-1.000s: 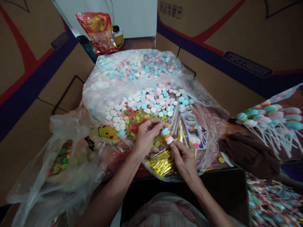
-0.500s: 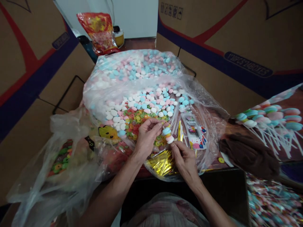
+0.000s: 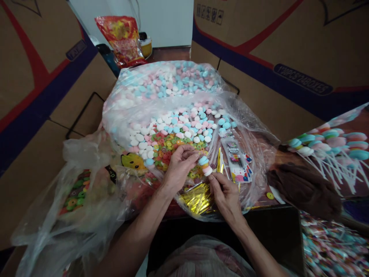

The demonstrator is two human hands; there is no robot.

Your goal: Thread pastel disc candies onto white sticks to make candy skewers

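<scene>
My right hand (image 3: 226,192) pinches the lower, white end of a short stack of round blue, orange, pink and white candies (image 3: 205,166), thumb against finger. My left hand (image 3: 180,165) has thumb and fingertips drawn together just beside the blue upper end; can't tell whether they grip anything. Stack is tilted, in front of me, above the clear plastic sheeting (image 3: 248,119). Behind my left hand: translucent green, orange and yellow gummy rings (image 3: 168,148), then loose white, pink and blue oval candies (image 3: 173,125). Shiny gold foil strips (image 3: 197,198) lie between my wrists. Right side: colourful printed cards (image 3: 238,165), crumpled dark brown cloth (image 3: 305,188), candy stacks on white sticks (image 3: 336,142).
</scene>
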